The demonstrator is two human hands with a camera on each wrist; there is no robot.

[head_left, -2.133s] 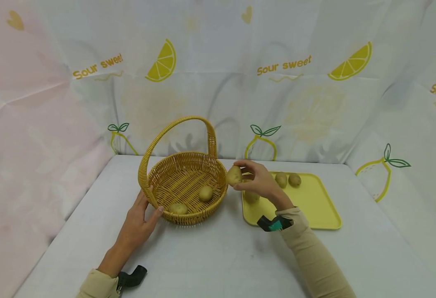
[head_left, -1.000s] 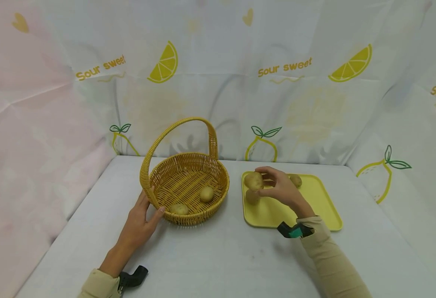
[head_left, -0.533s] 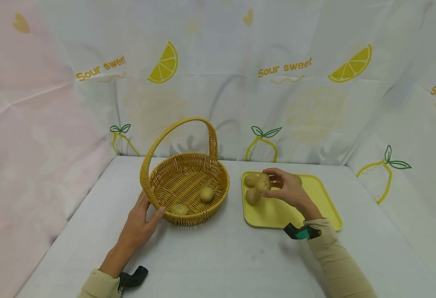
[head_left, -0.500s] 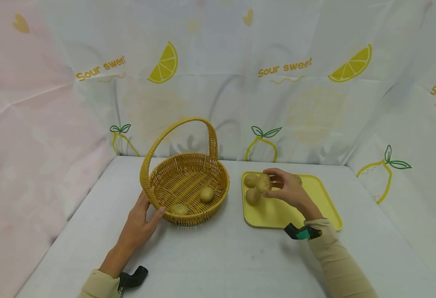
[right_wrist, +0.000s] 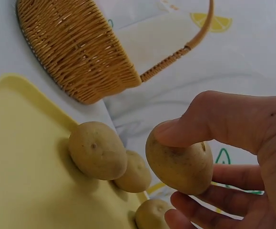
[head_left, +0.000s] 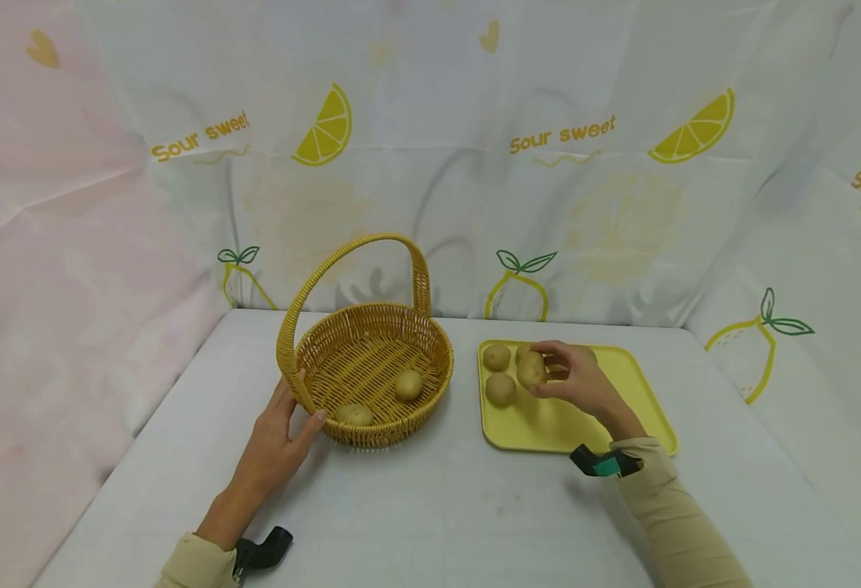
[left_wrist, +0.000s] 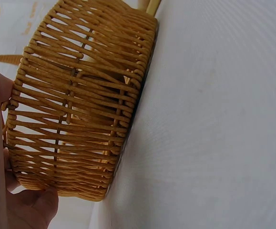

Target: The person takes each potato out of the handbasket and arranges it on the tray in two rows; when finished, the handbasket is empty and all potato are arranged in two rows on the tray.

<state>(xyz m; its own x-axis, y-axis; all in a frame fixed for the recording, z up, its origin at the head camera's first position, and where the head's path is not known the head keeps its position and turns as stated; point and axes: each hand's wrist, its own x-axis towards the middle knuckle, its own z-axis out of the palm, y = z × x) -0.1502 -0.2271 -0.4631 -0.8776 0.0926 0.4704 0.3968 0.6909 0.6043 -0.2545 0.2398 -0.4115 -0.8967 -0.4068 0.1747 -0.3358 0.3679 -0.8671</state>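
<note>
My left hand (head_left: 276,445) holds the near left side of a woven wicker basket (head_left: 430,400) by its rim, below the handle's foot. In the left wrist view, the thumb lies along the basket wall (left_wrist: 80,109). Two potatoes, one round potato (head_left: 409,384) and one flatter potato (head_left: 354,414), lie inside the basket. My right hand (head_left: 581,380) pinches a potato (right_wrist: 178,162) between thumb and fingers, above the yellow tray (head_left: 607,408). Several other potatoes rest on the tray, among them a front potato (head_left: 500,389) and a back-left potato (head_left: 497,357). The hand partly covers the rest.
Basket and tray stand side by side on a white table (head_left: 416,506), with a gap between them. The basket's tall arched handle (head_left: 372,237) rises over it. A printed cloth backdrop (head_left: 430,180) hangs behind the table.
My right hand has moved right with its potato, from beside the basket's rim to over the tray. The left hand has stayed at the basket, and the two potatoes inside have not moved.
</note>
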